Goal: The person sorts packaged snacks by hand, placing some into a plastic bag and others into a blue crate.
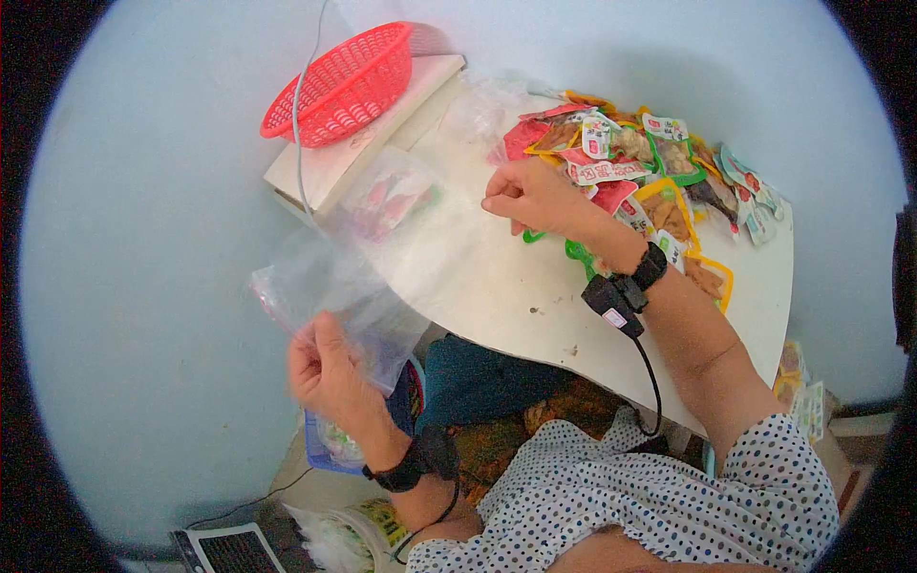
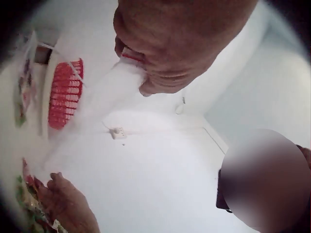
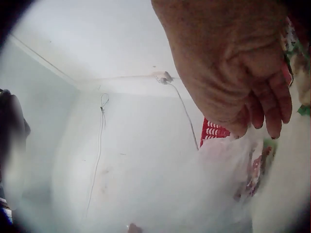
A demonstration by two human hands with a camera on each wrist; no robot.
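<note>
My left hand (image 1: 325, 368) grips the near edge of a clear plastic zip bag (image 1: 320, 286) and holds it up off the table's left side. The bag stretches toward the table, and a few red and green snack packets (image 1: 387, 201) show through its far end. In the left wrist view the same hand (image 2: 180, 48) pinches the bag (image 2: 107, 97). My right hand (image 1: 530, 196) hovers with loosely curled fingers beside a pile of colourful snack packets (image 1: 650, 158) and holds nothing that I can see. From the right wrist view, that hand (image 3: 265, 119) hangs just above the bag (image 3: 228, 165).
A red plastic basket (image 1: 339, 81) sits on a white box (image 1: 325, 167) at the table's far left corner, with a grey cable (image 1: 298, 124) across it. The white table (image 1: 497, 286) has a curved near edge. Below lie a blue tub (image 1: 330, 449), a laptop (image 1: 229, 549) and more packets (image 1: 798, 382).
</note>
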